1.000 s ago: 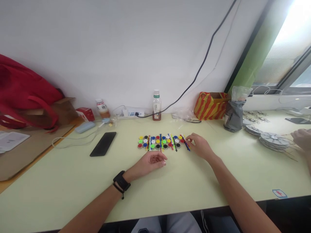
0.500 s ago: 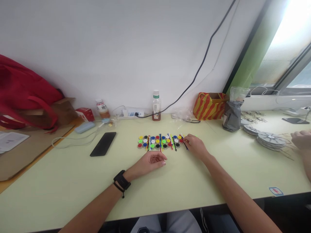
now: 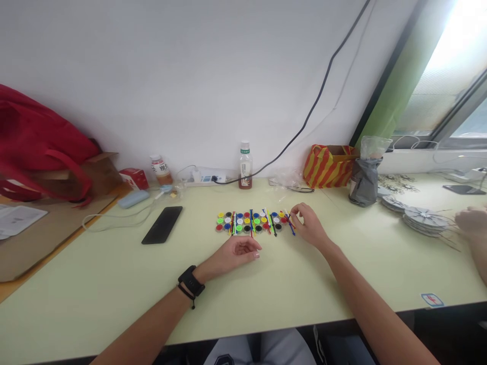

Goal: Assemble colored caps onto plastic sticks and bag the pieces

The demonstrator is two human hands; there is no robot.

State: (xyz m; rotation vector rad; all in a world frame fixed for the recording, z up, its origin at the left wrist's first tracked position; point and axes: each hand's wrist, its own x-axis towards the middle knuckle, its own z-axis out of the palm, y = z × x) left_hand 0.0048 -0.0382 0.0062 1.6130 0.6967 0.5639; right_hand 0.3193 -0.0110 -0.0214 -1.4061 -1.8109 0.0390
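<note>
In the head view, rows of small round coloured discs lie on the table, with bundles of thin coloured plastic sticks lying across them. My right hand is at the right end of the rows. Its thumb and fingertips are apart, close beside a few sticks, one of them blue with an arrow-shaped end. Whether a fingertip touches them I cannot make out. My left hand rests on the table just in front of the discs, its fingers loosely curled, thumb apart, holding nothing.
A black phone lies left of the discs. Behind stand a drink bottle, a power strip and a striped bag. To the right are a grey bag, stacked grey discs and another person's hand.
My right hand's fingers have lifted and spread away from the sticks at the right end. The blue stick there now shows more fully. My left hand stays in place.
</note>
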